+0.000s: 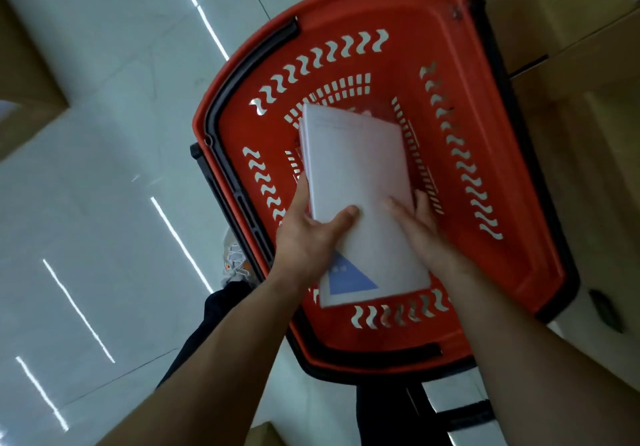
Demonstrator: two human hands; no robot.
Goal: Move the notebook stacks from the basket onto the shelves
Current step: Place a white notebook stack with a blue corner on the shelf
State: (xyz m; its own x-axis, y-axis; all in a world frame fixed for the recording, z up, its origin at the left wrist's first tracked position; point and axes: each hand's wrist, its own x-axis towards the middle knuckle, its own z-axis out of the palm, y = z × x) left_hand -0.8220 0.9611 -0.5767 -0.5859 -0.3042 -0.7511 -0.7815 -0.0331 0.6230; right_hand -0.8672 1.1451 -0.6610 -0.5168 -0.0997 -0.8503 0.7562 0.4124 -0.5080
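Note:
A stack of white notebooks [356, 175], with a blue triangle on the top cover's near corner, is held over the red plastic basket [485, 154]. My left hand [308, 237] grips the stack's left edge, thumb on top and fingers underneath. My right hand [419, 227] holds the right side, fingers spread over the cover. Beneath the stack, on the basket floor, part of another notebook [377, 108] with a dark cover shows. The shelves are not in view.
The basket has black handles [239, 75] and stands on a glossy white tiled floor [104, 168]. Cardboard boxes [568, 40] lie to the right and upper right, another brown box [24, 75] at the far left. My shoe [235, 258] shows left of the basket.

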